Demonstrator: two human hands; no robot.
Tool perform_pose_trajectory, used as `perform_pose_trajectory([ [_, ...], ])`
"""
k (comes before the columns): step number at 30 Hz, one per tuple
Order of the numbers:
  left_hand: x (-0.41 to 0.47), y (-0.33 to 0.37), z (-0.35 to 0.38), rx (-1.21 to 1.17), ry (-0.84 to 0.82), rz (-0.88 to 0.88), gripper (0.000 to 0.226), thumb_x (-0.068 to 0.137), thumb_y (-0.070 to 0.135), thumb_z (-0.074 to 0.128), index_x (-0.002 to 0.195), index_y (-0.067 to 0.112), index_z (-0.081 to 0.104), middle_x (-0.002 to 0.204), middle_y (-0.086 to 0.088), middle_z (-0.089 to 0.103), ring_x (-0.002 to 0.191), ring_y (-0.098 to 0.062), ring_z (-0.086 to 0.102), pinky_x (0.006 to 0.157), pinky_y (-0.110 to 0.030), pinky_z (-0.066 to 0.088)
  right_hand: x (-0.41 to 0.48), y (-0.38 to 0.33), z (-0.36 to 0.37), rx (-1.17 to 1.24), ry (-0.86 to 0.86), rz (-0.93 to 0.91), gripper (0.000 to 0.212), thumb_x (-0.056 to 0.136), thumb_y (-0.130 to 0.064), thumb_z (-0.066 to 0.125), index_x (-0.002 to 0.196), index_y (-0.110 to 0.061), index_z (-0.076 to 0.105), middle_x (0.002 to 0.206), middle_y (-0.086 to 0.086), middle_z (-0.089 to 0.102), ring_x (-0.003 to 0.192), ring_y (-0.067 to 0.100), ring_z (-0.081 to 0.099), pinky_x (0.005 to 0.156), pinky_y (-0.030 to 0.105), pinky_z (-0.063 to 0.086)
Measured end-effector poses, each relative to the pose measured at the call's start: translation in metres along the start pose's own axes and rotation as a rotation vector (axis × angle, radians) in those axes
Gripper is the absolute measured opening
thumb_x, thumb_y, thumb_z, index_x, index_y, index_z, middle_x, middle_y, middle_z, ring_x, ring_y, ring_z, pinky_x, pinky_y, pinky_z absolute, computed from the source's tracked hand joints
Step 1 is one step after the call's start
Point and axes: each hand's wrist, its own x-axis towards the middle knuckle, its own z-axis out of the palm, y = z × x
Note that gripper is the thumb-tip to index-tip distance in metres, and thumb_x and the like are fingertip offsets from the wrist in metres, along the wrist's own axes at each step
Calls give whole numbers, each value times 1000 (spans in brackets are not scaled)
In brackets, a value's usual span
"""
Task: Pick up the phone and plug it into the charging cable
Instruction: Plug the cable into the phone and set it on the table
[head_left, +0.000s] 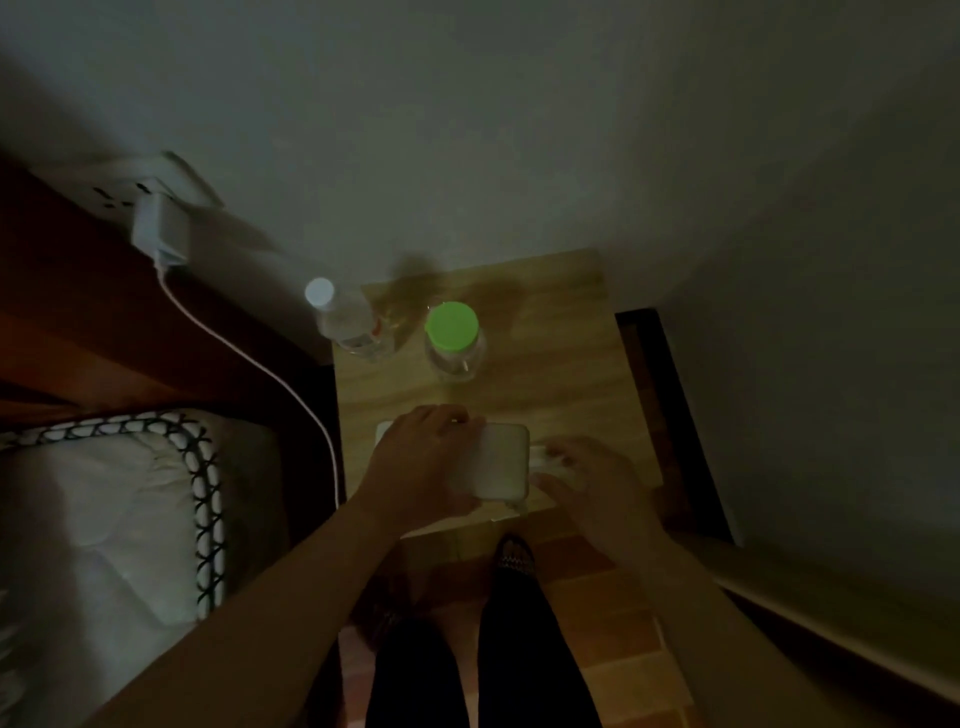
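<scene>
Two dark-trousered legs (478, 670) and both bare forearms fill the bottom of the view, and a patterned shoe (514, 558) is seen on the tiled floor (613, 675) just below the desk (571, 364). The phone (498, 462) is held low over the near edge of the desk, its pale, rounded back turned upward; whether it rests on the wood or has been lifted clear cannot be told in the dim light. It is gripped along its left half by the left hand (421, 462), whose fingers are curled over the far edge, presumably so that the short right-hand end is left free for the plug. At that end the right hand (587, 483) is placed, its fingers pinched on something small and white, judged to be the plug of the charging cable (260, 364); the contact itself is blurred, so it cannot be said whether the plug is seated. The cable is seen running from a white charger (161, 228) in the wall socket (124, 187) down past the left side of the desk. Well behind the phone stand a water bottle (345, 322) and a green-lidded jar (453, 340). A bed (104, 519) with a patterned border lies to the left.
</scene>
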Motion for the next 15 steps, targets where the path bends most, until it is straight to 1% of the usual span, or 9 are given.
perform_pose_trajectory([
  [1,4,-7,11,11,-4,-5,85,45,42,84,121,15,55,118,-11,60,104,-31,55,86,-43,44,7,9,6,-28,0,-11,41,83,-31,66,121,-18,56,123,-1,55,111,14,50,92,28,40],
  [2,8,-15,23,16,-3,-10,85,44,43,85,119,16,55,117,-10,61,103,-31,56,84,-44,45,14,18,12,-46,7,-26,45,84,-31,66,125,-18,53,130,0,51,118,15,46,96,24,35],
  [4,16,-30,44,9,-14,-47,85,43,44,84,118,16,55,118,-9,60,104,-31,56,84,-44,45,29,33,23,-92,15,-44,48,84,-29,65,129,-18,50,137,2,46,126,15,39,97,15,24],
  [7,25,-50,68,-9,-22,-87,83,43,41,85,116,13,57,116,-11,61,103,-33,57,83,-46,46,51,52,39,-142,23,-63,50,84,-30,66,129,-16,50,139,4,46,128,17,38,98,19,24],
  [10,32,-66,87,-21,-17,-99,81,43,37,87,113,9,58,115,-14,62,104,-35,57,85,-48,46,68,64,54,-167,-11,-60,53,85,-35,63,132,-20,46,142,2,42,129,14,34,96,17,22],
  [12,35,-75,96,-46,2,-110,81,42,34,89,112,7,59,113,-16,63,103,-38,57,85,-50,47,76,68,62,-177,-24,-75,52,85,-36,62,132,-21,45,143,2,41,130,15,33,96,18,22],
  [15,34,-82,105,-78,-23,-134,79,45,31,89,114,6,58,114,-17,63,103,-37,59,88,-50,47,80,71,70,-163,-35,-81,52,84,-37,63,132,-21,46,142,2,42,129,15,34,97,20,24],
])
